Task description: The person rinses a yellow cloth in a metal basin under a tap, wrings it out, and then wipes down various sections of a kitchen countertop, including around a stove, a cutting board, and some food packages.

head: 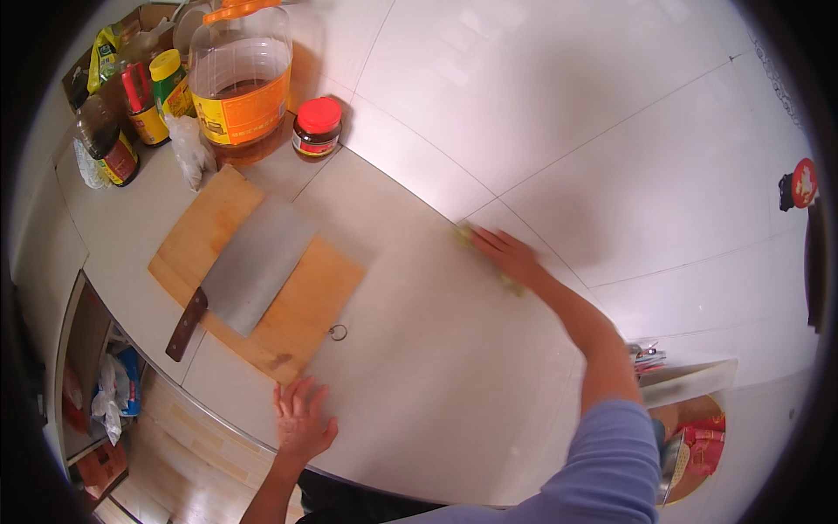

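My right hand presses a yellowish-green cloth onto the tiled countertop, close to where the counter meets the wall. Both the hand and the cloth are blurred, and most of the cloth lies hidden under the palm. My left hand holds nothing; its fingers are apart at the near corner of a wooden cutting board. Whether the fingertips touch the board I cannot tell. Across the board lies a cleaver, its dark riveted handle sticking out past the left edge. A metal ring is attached to the board's right edge.
A large oil jug, a red-lidded jar and several sauce bottles stand at the back left. White tiles cover the wall. An open cabinet is below the counter's left edge. A shelf holds items at right.
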Motion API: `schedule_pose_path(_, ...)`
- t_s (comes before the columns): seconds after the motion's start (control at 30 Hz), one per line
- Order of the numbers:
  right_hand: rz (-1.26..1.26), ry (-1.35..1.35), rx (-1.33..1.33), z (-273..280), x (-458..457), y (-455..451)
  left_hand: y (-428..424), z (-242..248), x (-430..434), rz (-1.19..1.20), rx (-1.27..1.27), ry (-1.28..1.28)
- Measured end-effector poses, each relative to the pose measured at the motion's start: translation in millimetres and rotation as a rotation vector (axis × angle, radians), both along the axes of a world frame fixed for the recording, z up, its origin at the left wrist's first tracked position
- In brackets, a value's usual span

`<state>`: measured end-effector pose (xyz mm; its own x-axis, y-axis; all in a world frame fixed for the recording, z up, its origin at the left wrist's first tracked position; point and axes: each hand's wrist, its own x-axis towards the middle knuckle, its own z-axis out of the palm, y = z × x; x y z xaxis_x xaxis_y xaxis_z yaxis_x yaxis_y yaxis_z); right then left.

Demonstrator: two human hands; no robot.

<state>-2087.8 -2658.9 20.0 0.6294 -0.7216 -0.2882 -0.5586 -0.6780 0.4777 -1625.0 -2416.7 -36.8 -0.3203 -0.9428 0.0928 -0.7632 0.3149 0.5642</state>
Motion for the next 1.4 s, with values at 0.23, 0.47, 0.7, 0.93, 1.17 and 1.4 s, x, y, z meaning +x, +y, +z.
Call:
schedule_pose_path(0.23,-0.057,0.015,-1.045,313,7,-20,-2,6,3,0.008,-0.015,0.023)
schedule_pose_path(0.47,0.36,-0.293,-0.809,238,245,-167,0,4,17,-0.001,0.042,0.007)
schedule_pose_path(0.7,0.42,-0.356,-0.147,-27,160,-126,1,1,7,-0.019,0.036,-0.086)
schedule_pose_path(0.93,-0.745,-0.737,0.128,-30,-97,132,19,-24,38,0.002,-0.232,-0.154)
schedule_pose_path(1.17,-1.061,-0.891,-0.309,-78,-192,332,17,-21,54,0.116,-0.259,-0.158)
schedule_pose_path(1.4,-0.926,-0.793,-0.519,-82,3,184,18,-20,43,0.237,-0.207,0.234)
